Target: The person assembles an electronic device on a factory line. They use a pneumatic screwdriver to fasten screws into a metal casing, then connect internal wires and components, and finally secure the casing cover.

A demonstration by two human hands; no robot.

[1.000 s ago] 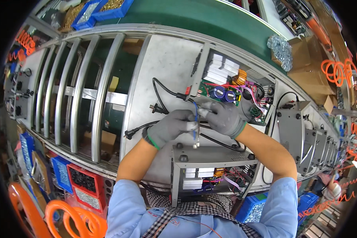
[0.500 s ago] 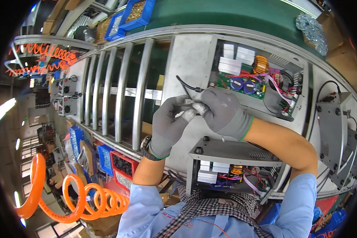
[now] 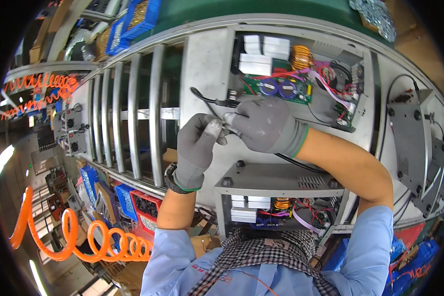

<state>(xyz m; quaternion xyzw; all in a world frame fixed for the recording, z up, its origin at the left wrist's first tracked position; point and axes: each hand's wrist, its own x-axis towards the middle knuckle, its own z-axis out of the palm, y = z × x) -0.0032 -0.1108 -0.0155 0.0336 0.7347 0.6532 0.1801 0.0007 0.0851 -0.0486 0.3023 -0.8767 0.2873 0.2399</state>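
In grey work gloves, both of my hands meet over the bench beside an open metal case (image 3: 362,98). A black cable (image 3: 196,92) bends in a loop at the case's left end and runs down into my fingers. My left hand (image 3: 195,148) pinches this cable, thumb against fingertips. My right hand (image 3: 266,126) closes on the cable just right of the left, partly covering the case's front left corner. Another length of black cable shows under my right wrist. Inside the case sit a green circuit board (image 3: 254,86), white heat sinks (image 3: 255,64) and a copper coil (image 3: 301,57).
A second open case (image 3: 276,175) stands close to my body. Grey cases (image 3: 412,143) stand at the right. Metal rollers (image 3: 133,116) lie left of the bench plate. Blue parts bins (image 3: 142,18) are at the far left, and an orange coiled hose (image 3: 96,241) hangs at near left.
The view has shifted, so bench and cases appear further left and higher. My hands have drawn slightly apart along the cable, and more of it shows below my right wrist.
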